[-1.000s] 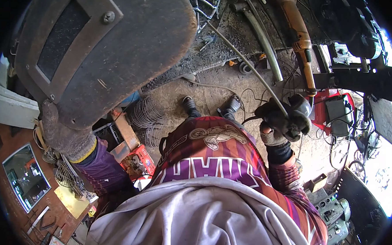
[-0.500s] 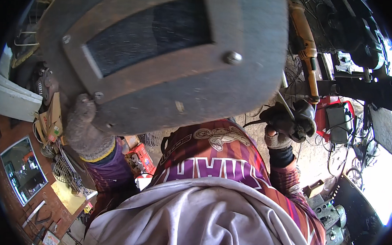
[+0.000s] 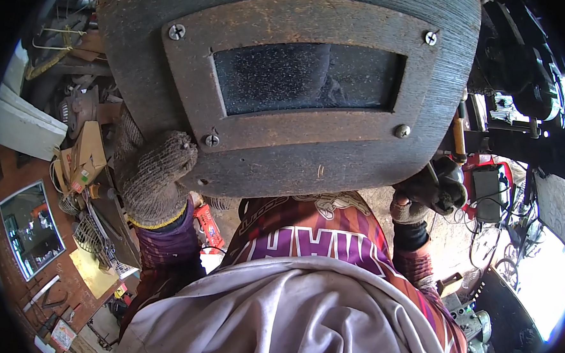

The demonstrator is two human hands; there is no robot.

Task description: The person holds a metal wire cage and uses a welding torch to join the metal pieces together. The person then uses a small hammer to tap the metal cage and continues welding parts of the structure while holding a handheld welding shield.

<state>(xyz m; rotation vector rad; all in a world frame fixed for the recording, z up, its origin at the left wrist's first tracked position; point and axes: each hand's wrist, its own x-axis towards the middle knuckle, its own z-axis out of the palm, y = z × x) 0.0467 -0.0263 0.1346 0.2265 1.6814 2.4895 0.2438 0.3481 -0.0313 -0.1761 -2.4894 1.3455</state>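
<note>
A dark, scuffed hand-held welding shield [image 3: 264, 169] fills the upper middle. Screws fix a brownish frame around its dark viewing window [image 3: 307, 79]. My left hand [image 3: 158, 173], in a worn grey knit glove, is closed on the shield's lower left edge. The grip itself is hidden behind the shield. Beside the lower right corner, my right hand [image 3: 410, 207] is wrapped round a black welding electrode holder [image 3: 449, 191]. That hand's glove leaves some fingertip bare. A thin rod [image 3: 433, 173] sticks up from the holder, its far end hidden by the shield.
On the left stands a brown table with a glass-fronted panel [image 3: 32, 230], a cardboard box [image 3: 87, 156] and scattered tools. A red box [image 3: 209, 227] lies below the shield. At right are a red-and-grey machine [image 3: 491, 194], loose cables and a grey motor-like unit [image 3: 476, 330].
The shield has swung right and levelled out, with my left hand moving right along with it. It now covers much of the yellow tool and the rod. My right hand has shifted slightly right and down.
</note>
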